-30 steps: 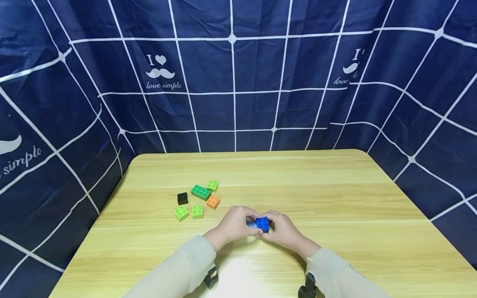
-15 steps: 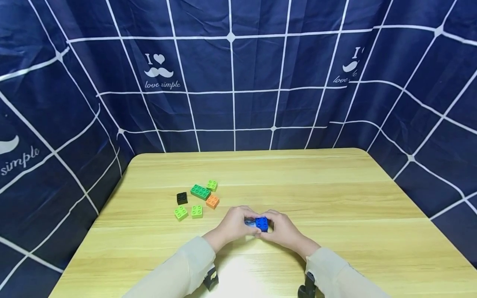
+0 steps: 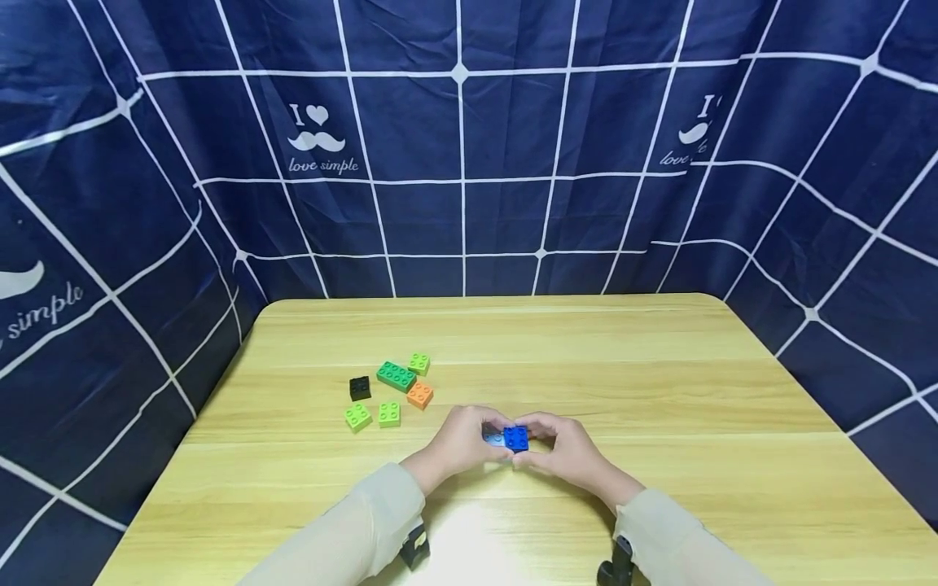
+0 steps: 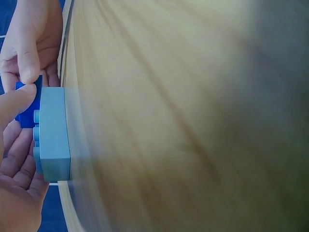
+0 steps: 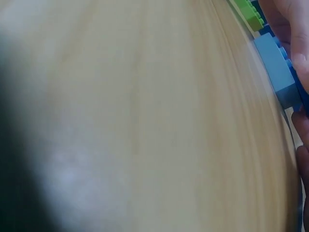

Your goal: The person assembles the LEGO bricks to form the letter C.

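Around the middle of the wooden table (image 3: 586, 342), well in from its left and right edges, two hands are meeting over a dark blue brick (image 3: 516, 439). This brick is sitting on the right end of a longer light blue brick (image 3: 495, 440), leaving the studs on the left end showing. Whether it is seated fully cannot be told.

The left hand (image 3: 462, 442) is pinching the dark blue brick, its thumb lying along the near side. The right hand (image 3: 564, 449) is curling thumb and forefinger about the same brick from the right; how firmly they are gripping cannot be told.

Toward the table's left edge, loose bricks are lying in a cluster: a black brick (image 3: 359, 388), an eight-stud green brick (image 3: 396, 375), an orange brick (image 3: 420, 395) and three lime bricks (image 3: 389, 414), one of them just beside the green brick's far end.

Behind the far edge, a navy grid-patterned cloth (image 3: 513, 146) is hanging. Above the far-left corner it is showing "I", a heart, a moustache and "love simple"; above the far-right part, a fold is cutting off a matching print. On the left side, "simple" is running beneath part of another moustache.
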